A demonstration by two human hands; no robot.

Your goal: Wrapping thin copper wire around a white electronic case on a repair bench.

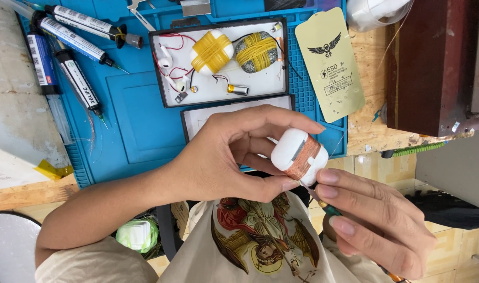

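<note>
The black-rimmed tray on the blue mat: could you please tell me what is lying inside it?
Inside the black-rimmed tray lie two earbud cases bound with yellow bands, loose white earbuds trailing red wires, and a small metal cylinder. The bands cover most of each case.

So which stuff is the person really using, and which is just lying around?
In use:
left hand holding the white earbud case wrapped in copper wire
right hand with a thin tool

Lying about:
syringe tubes
tray with yellow-wound cases
beige card
blue mat
</note>
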